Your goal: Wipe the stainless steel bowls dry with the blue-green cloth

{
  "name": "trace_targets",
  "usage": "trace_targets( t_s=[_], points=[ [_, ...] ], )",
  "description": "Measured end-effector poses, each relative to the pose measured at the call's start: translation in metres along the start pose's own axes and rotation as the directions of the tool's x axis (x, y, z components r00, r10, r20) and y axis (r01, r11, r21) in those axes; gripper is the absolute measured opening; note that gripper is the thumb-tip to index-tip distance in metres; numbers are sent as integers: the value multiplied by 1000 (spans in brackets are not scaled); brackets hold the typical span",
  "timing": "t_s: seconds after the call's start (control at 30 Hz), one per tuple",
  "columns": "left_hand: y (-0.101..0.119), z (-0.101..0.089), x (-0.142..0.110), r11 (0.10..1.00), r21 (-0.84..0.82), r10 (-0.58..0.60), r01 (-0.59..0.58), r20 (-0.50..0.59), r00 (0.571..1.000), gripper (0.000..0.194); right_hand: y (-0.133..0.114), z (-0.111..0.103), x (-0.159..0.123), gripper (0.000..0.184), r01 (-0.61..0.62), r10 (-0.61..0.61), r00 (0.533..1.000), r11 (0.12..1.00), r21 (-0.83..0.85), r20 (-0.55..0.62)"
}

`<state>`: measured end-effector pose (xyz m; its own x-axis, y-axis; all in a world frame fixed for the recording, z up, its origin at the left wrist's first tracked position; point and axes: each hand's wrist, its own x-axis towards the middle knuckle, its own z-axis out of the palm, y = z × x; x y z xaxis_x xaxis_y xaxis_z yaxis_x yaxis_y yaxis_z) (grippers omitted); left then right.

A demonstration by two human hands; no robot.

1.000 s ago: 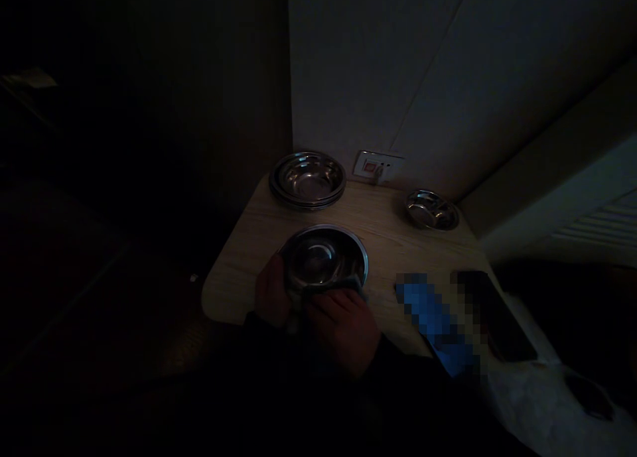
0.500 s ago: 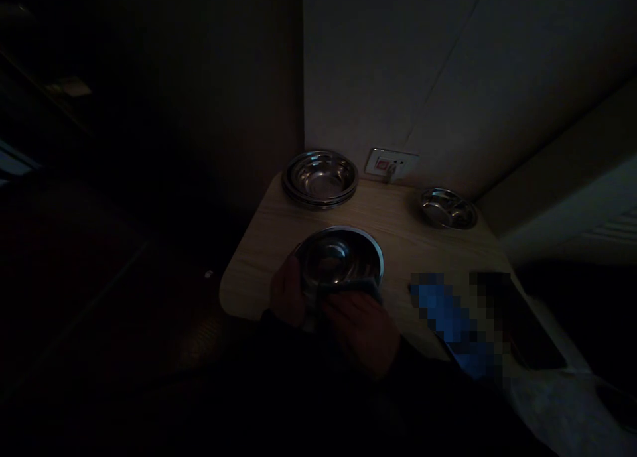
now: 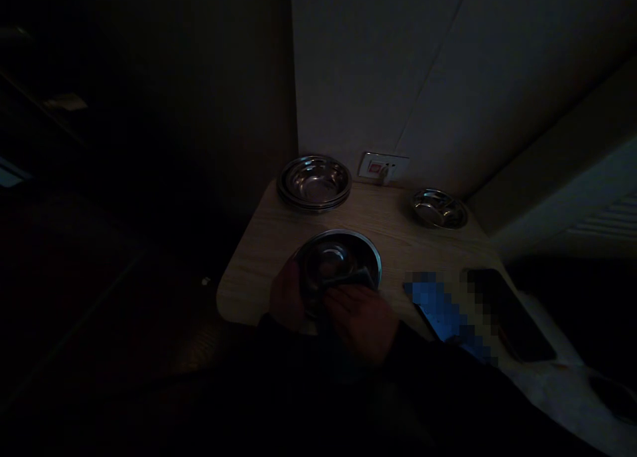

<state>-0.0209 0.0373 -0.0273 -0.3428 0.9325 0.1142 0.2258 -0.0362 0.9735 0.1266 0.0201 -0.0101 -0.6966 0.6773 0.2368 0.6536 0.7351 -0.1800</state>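
Note:
A shiny steel bowl (image 3: 331,255) is tilted near the front of a small wooden table (image 3: 259,258). My left hand (image 3: 287,296) grips its left rim, fingers partly hidden in the dark. Inside the near right side of the bowl, my right hand (image 3: 361,318) presses a dark cloth (image 3: 361,278) against the metal. Part of the cloth hangs below the hand, too dim to make out well.
Behind the bowl stands a stack of steel bowls (image 3: 314,184). Another steel bowl (image 3: 438,209) sits at the back right, near a wall socket (image 3: 383,166) with a plug. A lit phone (image 3: 438,311) and a dark phone-like slab (image 3: 517,318) lie at right.
My right hand and the cloth have shifted slightly within the bowl, and the cloth's edge is now folded up. The view has turned a little; the left hand keeps its hold.

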Motion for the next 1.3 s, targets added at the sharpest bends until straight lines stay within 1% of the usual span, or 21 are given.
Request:
trace_targets(
  t_s=[0.07, 0.13, 0.2, 0.27, 0.33, 0.4, 0.47, 0.53, 0.6, 0.67, 0.73, 0.8, 0.83, 0.93, 1.0, 1.03, 1.1, 1.17, 1.2, 1.23, 1.3],
  points=[
    [3, 1, 2, 999, -44, 6, -4, 51, 999, 46, 5, -5, -6, 24, 9, -7, 998, 999, -49, 58],
    [5, 0, 4, 998, -44, -42, 44, 48, 998, 49, 3, -2, -3, 27, 13, -11, 999, 999, -41, 44],
    [4, -1, 5, 998, -3, -65, 65, 7, 998, 47, -3, 5, 7, 31, 6, -6, 1000, 1000, 4, -12],
    [3, -2, 6, 997, 50, -50, 52, -45, 998, 41, -9, 8, 16, 32, -13, 14, 999, 999, 33, -42],
    [2, -3, 5, 997, 64, -40, 44, -58, 997, 39, -9, 3, 17, 27, -36, 36, 999, 999, 12, 3],
    [2, -2, 4, 998, 40, -41, 42, -22, 999, 42, -3, -6, 11, 19, -32, 35, 996, 999, -37, 88],
    [4, 0, 3, 999, 17, -31, 31, 19, 999, 44, 3, -12, 3, 14, -16, 26, 990, 997, -71, 137],
    [5, 1, 2, 1000, -6, -18, 18, 31, 999, 46, 4, -10, 0, 17, 0, 7, 994, 998, -62, 106],
    [4, 1, 3, 1000, -7, -12, 12, 22, 1000, 46, 0, 1, 5, 26, 3, -2, 1000, 1000, -17, 7],
    [3, -1, 4, 999, 33, -11, 11, 1, 1000, 45, -8, 13, 15, 32, -15, 19, 996, 999, 41, -87],
    [1, -3, 5, 995, 99, -29, 33, -34, 999, 45, -13, 17, 22, 34, -40, 49, 992, 996, 79, -117],
    [0, -4, 5, 991, 127, -40, 49, -70, 997, 46, -12, 12, 20, 32, -46, 51, 996, 996, 73, -70],
    [1, -4, 4, 993, 114, -33, 40, -62, 998, 46, -8, 6, 16, 29, -41, 42, 999, 998, 51, -25],
    [3, 0, 2, 999, 22, 24, -25, 23, 999, 45, 4, -12, -1, 22, -5, 11, 993, 999, -47, 121],
    [5, 1, 2, 999, -12, 44, -43, 58, 997, 44, 7, -15, -5, 22, 7, 5, 989, 997, -80, 151],
    [4, 2, 2, 999, -11, 40, -40, 61, 997, 44, 5, -12, -5, 23, -1, 10, 991, 997, -71, 132],
    [2, 1, 3, 1000, 18, 11, -12, 42, 999, 44, -3, 0, 2, 28, -34, 34, 999, 999, -4, 31],
    [-1, -1, 3, 999, 43, -33, 34, -15, 999, 45, -13, 13, 9, 32, -52, 59, 995, 995, 81, -86],
    [-2, -2, 3, 998, 45, -49, 51, -44, 998, 45, -15, 17, 11, 33, -47, 59, 991, 994, 102, -123],
    [-3, -3, 2, 998, 38, -53, 55, -59, 997, 45, -15, 19, 10, 33, -29, 43, 989, 995, 100, -139],
    [-2, -4, 1, 999, -2, -37, 37, -48, 998, 44, -8, 14, 1, 30, 32, -27, 993, 999, 41, -114]
  ],
)
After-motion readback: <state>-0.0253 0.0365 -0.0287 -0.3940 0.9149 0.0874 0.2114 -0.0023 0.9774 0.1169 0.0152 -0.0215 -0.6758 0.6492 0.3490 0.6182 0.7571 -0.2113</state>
